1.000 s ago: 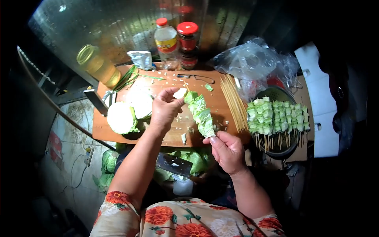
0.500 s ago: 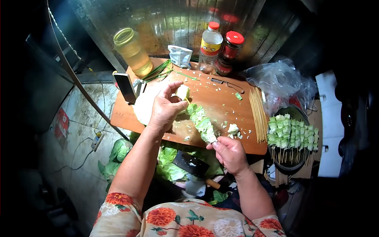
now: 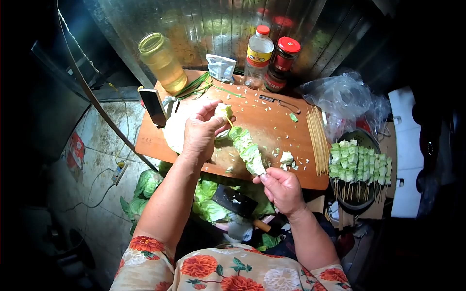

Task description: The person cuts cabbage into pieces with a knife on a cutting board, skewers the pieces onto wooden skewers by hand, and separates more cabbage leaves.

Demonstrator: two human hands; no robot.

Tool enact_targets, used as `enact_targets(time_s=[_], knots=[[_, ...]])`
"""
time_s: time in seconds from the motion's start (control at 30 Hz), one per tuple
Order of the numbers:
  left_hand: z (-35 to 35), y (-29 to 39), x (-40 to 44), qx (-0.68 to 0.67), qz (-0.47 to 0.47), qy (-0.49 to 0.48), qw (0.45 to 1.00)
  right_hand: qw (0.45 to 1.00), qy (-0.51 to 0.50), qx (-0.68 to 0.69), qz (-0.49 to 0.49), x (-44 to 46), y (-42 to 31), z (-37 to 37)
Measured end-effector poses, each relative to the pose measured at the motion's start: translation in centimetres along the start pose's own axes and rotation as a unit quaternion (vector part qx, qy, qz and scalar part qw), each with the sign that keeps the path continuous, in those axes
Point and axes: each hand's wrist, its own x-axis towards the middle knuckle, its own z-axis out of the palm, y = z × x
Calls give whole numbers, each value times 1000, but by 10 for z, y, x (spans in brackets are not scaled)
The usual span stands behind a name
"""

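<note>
My right hand point(image 3: 283, 190) is closed around the lower end of a cabbage skewer point(image 3: 248, 153), which slants up to the left over the board. Pale green cabbage leaf pieces are packed along most of its length. At the upper end, my left hand point(image 3: 200, 133) pinches a folded cabbage piece point(image 3: 224, 111) between thumb and fingers. A short stretch of bare stick shows between that piece and the packed leaves. How far the stick enters the piece is hidden by my fingers.
Bare bamboo skewers point(image 3: 316, 140) lie along the right of the wooden board point(image 3: 286, 128), near a peeler-like tool point(image 3: 279, 103). Finished cabbage skewers point(image 3: 359, 162) rest on a dark basket. A phone point(image 3: 154, 107), an oil jar point(image 3: 162, 63) and bottles stand behind. A cleaver point(image 3: 235, 201) lies below.
The cabbage piece in my left hand has shifted slightly, and more of the stick shows below it. My left fingers have turned a little; my right hand has barely moved.
</note>
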Motion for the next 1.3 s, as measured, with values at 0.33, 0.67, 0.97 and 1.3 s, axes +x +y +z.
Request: enact_targets(time_s=[0.33, 0.67, 0.97, 1.3], knots=[[14, -19, -6, 45, 41, 0, 998, 999, 34, 21, 9, -3, 5, 3], [22, -27, -17, 11, -52, 10, 999, 996, 87, 32, -9, -3, 13, 9], [17, -31, -16, 41, -22, -8, 999, 997, 83, 8, -4, -1, 11, 7], [16, -34, -7, -164, -141, -46, 975, 999, -6, 47, 15, -1, 13, 11]])
